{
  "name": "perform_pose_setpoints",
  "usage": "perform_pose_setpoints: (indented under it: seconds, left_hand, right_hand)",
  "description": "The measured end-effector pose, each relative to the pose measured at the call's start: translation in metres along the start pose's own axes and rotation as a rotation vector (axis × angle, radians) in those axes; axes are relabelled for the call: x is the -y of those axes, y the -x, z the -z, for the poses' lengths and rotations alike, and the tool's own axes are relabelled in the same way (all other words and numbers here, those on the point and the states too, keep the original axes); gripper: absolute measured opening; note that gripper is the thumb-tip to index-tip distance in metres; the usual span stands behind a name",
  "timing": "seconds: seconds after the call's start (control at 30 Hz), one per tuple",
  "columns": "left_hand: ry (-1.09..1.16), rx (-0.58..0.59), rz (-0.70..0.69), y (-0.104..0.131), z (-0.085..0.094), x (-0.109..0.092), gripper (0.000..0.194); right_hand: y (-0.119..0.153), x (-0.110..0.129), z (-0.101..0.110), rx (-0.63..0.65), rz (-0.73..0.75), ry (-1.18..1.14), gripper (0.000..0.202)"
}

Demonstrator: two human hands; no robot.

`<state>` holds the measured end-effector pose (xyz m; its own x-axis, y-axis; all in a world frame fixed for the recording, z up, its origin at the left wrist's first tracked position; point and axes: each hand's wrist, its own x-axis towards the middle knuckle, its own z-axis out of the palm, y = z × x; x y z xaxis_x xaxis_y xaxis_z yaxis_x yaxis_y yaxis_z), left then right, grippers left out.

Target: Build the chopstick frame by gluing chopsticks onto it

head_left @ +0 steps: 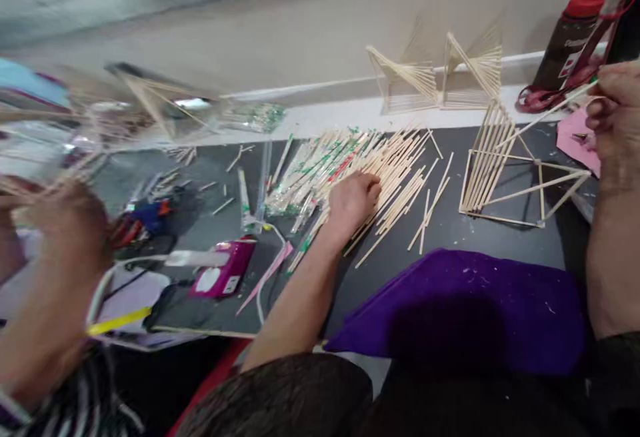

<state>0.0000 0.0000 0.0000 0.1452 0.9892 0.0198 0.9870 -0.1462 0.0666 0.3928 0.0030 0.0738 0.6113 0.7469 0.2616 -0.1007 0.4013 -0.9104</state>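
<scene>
My left hand (353, 202) rests on the pile of thin wooden sticks (395, 177), its fingers curled; whatever they may hold is too small to tell. At the right edge, my right hand (617, 100) pinches a single stick (555, 110), which slants down to the left towards a stick frame (540, 187). That frame stands on the dark table, with a row of slanting parallel sticks on its left side. Plastic-wrapped sticks (305, 170) with green marks lie left of the loose ones.
Two stick models (407, 77) (473, 70) stand by the wall, near a red-capped bottle (565, 54). Purple cloth (470, 310) covers the front. A magenta packet (225, 270) lies left. Another person's hands (70, 224) are blurred at far left.
</scene>
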Motion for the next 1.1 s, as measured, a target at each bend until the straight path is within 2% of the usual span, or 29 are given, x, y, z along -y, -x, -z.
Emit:
perform_pose_setpoints:
  seconds: [0.2,0.37,0.43,0.53,0.73,0.87,0.97,1.1]
  left_hand:
    - [0.059,0.000,0.016,0.001,0.002,0.002,0.034]
    - [0.133,-0.122,-0.025,0.016,0.003,-0.002,0.033]
    - [0.147,-0.083,-0.070,0.028,0.003,-0.008,0.028]
    - [0.149,0.042,-0.119,0.046,-0.002,-0.022,0.024]
    - [0.210,0.097,-0.206,0.067,-0.013,-0.043,0.026]
    - [0.383,0.082,-0.260,0.061,-0.005,-0.038,0.024]
    - [0.378,0.026,-0.131,0.048,0.003,-0.026,0.025]
    - [0.329,0.028,-0.035,0.037,0.010,-0.015,0.028]
  right_hand:
    - [0.002,0.002,-0.002,0.002,-0.016,0.026,0.021]
    - [0.001,0.000,-0.003,-0.015,0.025,0.024,0.025]
    - [0.001,-0.001,-0.002,-0.018,0.034,0.021,0.025]
    - [0.000,-0.001,0.000,-0.014,0.036,0.007,0.026]
    - [0.000,-0.001,-0.001,-0.015,0.025,0.007,0.028]
    - [0.001,-0.001,-0.001,-0.017,0.022,0.043,0.028]
    - [0.001,0.000,0.000,0.000,0.027,0.024,0.024]
    - [0.001,0.000,0.001,0.015,0.034,0.010,0.022]
